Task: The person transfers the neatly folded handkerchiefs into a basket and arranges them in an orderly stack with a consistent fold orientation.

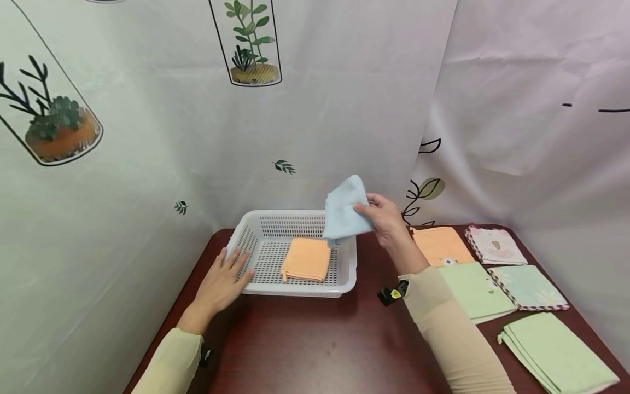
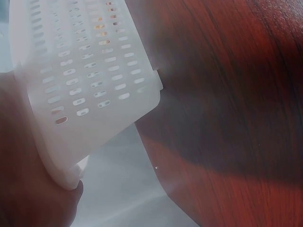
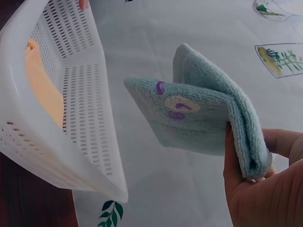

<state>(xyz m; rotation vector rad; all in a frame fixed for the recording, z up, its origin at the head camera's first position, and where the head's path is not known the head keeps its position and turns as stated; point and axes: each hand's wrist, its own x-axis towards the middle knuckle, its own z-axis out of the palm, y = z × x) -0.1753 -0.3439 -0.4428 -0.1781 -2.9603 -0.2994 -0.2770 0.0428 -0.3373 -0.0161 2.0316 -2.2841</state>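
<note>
A folded light blue towel (image 1: 346,210) is pinched between the thumb and fingers of my right hand (image 1: 385,218), held up over the right end of a white plastic basket (image 1: 300,290). In the right wrist view, the towel (image 3: 194,111) hangs partly unfolded in two flaps, with a purple and cream pattern on one. My left hand (image 1: 221,284) rests with spread fingers on the basket's left rim. Inside the basket, a folded orange towel (image 1: 307,258) lies flat right of the middle.
On the table's right side lie another orange towel (image 1: 440,246), a pink-and-white towel (image 1: 496,245), a pale green towel (image 1: 474,290), a checked-edge pale blue-green towel (image 1: 529,286) and a thicker folded green one (image 1: 558,353). A printed curtain (image 1: 344,126) stands behind the dark red table (image 1: 315,350).
</note>
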